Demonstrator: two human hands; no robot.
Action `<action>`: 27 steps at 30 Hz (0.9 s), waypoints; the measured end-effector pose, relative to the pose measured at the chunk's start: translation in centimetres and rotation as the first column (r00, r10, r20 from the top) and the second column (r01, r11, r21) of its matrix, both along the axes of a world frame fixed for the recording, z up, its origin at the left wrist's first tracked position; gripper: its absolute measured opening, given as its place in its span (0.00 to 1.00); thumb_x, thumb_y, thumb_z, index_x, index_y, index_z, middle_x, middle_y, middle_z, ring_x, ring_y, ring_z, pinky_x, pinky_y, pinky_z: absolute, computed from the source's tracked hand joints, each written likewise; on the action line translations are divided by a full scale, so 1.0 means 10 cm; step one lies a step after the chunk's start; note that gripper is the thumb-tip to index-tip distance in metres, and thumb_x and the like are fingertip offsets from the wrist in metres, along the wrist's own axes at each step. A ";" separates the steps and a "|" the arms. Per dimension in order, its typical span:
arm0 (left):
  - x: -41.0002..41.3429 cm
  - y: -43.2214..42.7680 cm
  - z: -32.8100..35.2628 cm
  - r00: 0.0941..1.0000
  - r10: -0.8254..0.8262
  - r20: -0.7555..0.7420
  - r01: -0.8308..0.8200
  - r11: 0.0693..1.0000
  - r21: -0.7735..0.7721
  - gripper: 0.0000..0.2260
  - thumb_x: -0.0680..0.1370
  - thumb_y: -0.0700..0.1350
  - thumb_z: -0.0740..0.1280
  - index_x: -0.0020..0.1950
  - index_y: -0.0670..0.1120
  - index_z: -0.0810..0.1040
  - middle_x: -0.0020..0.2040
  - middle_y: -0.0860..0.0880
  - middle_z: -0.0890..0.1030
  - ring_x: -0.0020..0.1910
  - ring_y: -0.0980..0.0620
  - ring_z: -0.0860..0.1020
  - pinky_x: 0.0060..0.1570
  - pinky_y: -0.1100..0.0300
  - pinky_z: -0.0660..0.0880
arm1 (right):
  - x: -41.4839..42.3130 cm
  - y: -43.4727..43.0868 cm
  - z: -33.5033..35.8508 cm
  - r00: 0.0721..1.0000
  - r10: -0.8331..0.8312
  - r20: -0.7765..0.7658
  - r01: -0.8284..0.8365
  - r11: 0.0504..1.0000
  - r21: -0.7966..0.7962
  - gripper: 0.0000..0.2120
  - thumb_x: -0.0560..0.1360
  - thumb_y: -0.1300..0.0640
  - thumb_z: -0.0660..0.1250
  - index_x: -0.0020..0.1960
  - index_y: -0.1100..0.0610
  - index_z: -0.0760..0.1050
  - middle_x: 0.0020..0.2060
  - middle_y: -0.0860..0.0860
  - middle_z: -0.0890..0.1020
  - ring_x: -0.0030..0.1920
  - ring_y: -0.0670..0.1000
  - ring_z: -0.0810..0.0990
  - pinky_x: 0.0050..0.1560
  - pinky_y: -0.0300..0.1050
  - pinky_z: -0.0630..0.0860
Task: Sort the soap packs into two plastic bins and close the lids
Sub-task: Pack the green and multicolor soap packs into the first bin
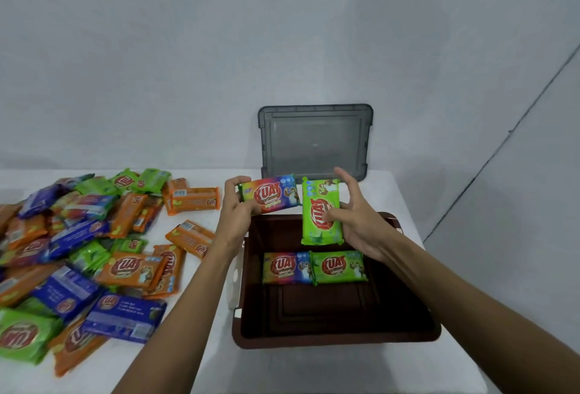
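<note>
1. Far left on the table (pixel 213 346): loose pile of soap packs (pixel 78 252), orange, blue and green, lying at all angles, not yet sorted.
2. Left of centre: left hand (pixel 233 205), fingers curled round the left short end of a multicolour pack (pixel 271 194). Held over the bin's far left edge, long axis left-right, printed face toward the camera.
3. Just right of it: right hand (pixel 354 221), gripping a green pack (pixel 320 214) by its right long edge, thumb on the face, upper fingers spread loose. Long axis near-far, over the far part of the bin.
4. Beneath both hands: brown bin (pixel 339 340), open. On its floor a second multicolour pack (pixel 287 267) and a second green pack (pixel 339 266), side by side, touching, long axes left-right.
5. Judged next: both down into a far row. Multicolour pack already lined up; green pack probably needing a quarter turn. Wrappers glossy, likely slippery.
6. Far side: grey lid (pixel 315 141) leaning on the wall, off. Second bin not in view.
</note>
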State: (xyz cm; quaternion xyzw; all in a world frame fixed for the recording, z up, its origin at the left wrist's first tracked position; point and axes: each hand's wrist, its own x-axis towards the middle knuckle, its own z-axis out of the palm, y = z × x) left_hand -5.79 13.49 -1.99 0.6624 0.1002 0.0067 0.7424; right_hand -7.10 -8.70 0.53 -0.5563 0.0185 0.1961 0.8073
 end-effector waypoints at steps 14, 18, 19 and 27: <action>-0.08 -0.03 -0.04 1.000 0.006 -0.018 -0.006 1.000 -0.010 0.22 0.76 0.30 0.61 0.62 0.53 0.65 0.58 0.47 0.73 0.55 0.50 0.75 0.38 0.65 0.76 | -0.15 -0.06 -0.03 0.975 0.066 0.214 0.025 0.917 -0.398 0.21 0.75 0.63 0.72 0.61 0.46 0.68 0.48 0.57 0.84 0.48 0.55 0.86 0.37 0.51 0.83; -0.08 -0.01 -0.05 1.000 -0.012 -0.028 0.012 1.000 -0.020 0.23 0.76 0.30 0.62 0.63 0.53 0.65 0.60 0.46 0.72 0.56 0.50 0.75 0.40 0.63 0.76 | -0.20 -0.09 -0.03 0.965 0.171 0.200 -0.065 0.891 -0.450 0.18 0.75 0.63 0.71 0.61 0.46 0.75 0.54 0.58 0.79 0.51 0.55 0.85 0.41 0.54 0.83; -0.08 -0.01 -0.05 0.999 -0.015 -0.029 0.015 1.000 -0.016 0.23 0.76 0.30 0.62 0.64 0.53 0.64 0.60 0.46 0.72 0.57 0.50 0.75 0.40 0.63 0.76 | -0.21 -0.09 -0.04 0.965 0.185 0.187 -0.081 0.884 -0.460 0.16 0.75 0.63 0.71 0.59 0.48 0.75 0.54 0.57 0.79 0.51 0.54 0.85 0.42 0.55 0.83; -0.08 -0.02 -0.04 0.999 -0.024 -0.029 0.024 1.000 -0.005 0.23 0.76 0.30 0.62 0.64 0.53 0.64 0.57 0.49 0.73 0.55 0.52 0.75 0.36 0.69 0.76 | -0.29 0.00 -0.28 0.953 0.230 0.195 -0.067 0.792 -0.607 0.07 0.76 0.57 0.71 0.51 0.54 0.75 0.46 0.53 0.85 0.45 0.51 0.86 0.39 0.52 0.83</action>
